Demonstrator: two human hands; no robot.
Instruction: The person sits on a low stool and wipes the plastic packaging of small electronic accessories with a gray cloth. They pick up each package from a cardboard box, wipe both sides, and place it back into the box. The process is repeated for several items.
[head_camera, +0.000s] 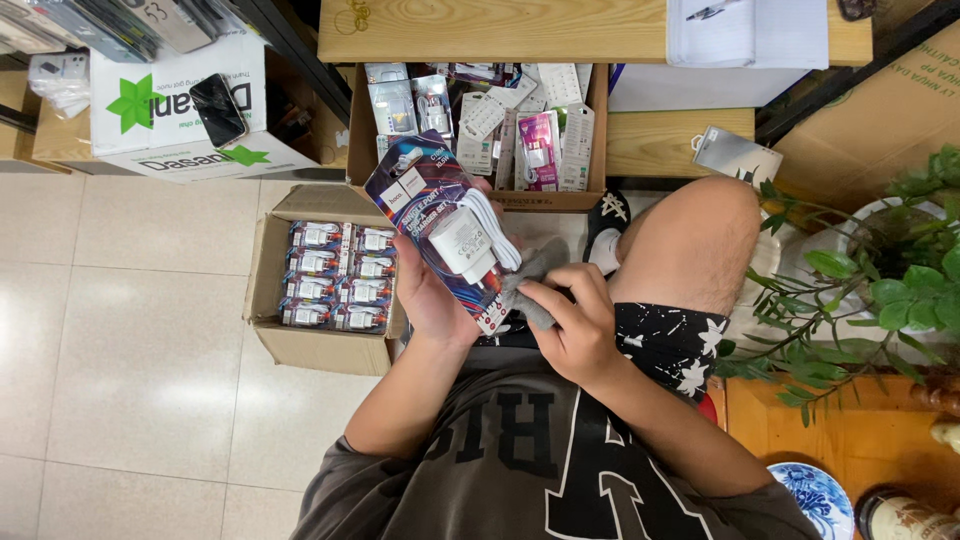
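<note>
My left hand holds a blister-packed white charger with a coiled cable on a dark blue, colourful backing card, tilted toward me. My right hand pinches a grey cloth against the lower right edge of the pack. Both hands are above my lap, just in front of my bare right knee.
An open cardboard box of several matching charger packs sits on the tiled floor at left. A second box of assorted packaged accessories lies ahead under a wooden bench. A phone rests on a white carton. A potted plant stands right.
</note>
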